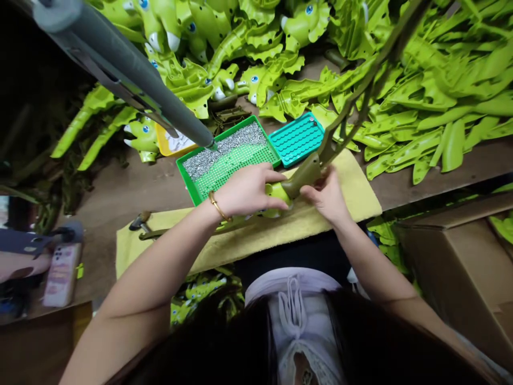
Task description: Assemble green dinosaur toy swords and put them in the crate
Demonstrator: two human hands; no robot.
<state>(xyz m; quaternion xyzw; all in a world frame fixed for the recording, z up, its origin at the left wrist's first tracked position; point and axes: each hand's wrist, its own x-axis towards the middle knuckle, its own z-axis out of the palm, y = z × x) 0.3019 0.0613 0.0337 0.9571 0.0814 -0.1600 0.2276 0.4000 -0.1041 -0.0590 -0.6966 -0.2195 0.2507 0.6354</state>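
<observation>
Left hand (246, 190) clasps the lime-green plastic toy piece (278, 193) from above, right hand (326, 195) pinches its olive stem, both gripping, piece held just in front of the green tray (187, 184) of small metal bits.

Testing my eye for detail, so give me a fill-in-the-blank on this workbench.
A gold bangle circles the ____ wrist.
The teal tray lies on the person's ____ side of the green tray.
The cloth under the left hand and right hand is ____.

Answers: left; right; yellow.
</observation>
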